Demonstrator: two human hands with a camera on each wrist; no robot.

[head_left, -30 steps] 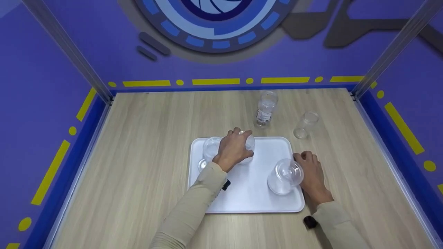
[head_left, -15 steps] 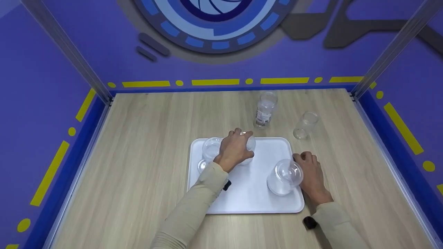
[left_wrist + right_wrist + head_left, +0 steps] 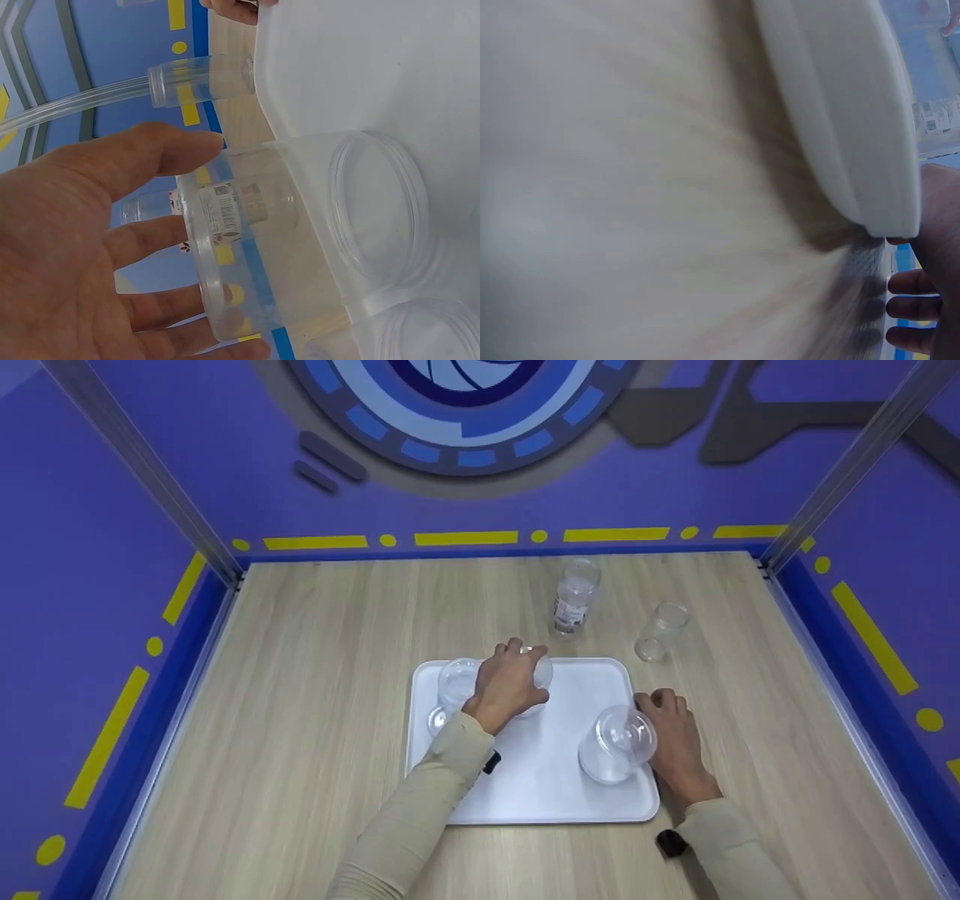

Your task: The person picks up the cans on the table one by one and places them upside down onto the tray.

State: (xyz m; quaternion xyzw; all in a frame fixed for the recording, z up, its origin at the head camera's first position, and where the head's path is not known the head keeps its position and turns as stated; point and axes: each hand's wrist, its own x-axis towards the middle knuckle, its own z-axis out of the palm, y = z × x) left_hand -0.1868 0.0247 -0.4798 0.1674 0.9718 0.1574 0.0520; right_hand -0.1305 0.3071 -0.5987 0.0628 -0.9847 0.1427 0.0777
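Note:
My left hand [image 3: 506, 686] reaches down over a clear plastic jar [image 3: 543, 673] on the white tray [image 3: 547, 806]. In the left wrist view its thumb and fingers curl round the upper rim of that jar [image 3: 292, 225], whose ridged base is on the tray. My right hand [image 3: 675, 742] rests on the table just outside the tray's right side, with its fingertips right at the edge and nothing in its grasp. Near it, inside the tray, stands another clear jar [image 3: 616, 746]. A third clear container [image 3: 458, 679] is at the tray's far left, partly hidden by the left hand.
Behind the tray stands a clear labelled bottle [image 3: 576, 596]. A smaller clear jar [image 3: 664, 630] is beyond the tray's right corner. The wood-patterned table [image 3: 300, 697] is enclosed by blue-purple walls [image 3: 247, 457] at the back and sides.

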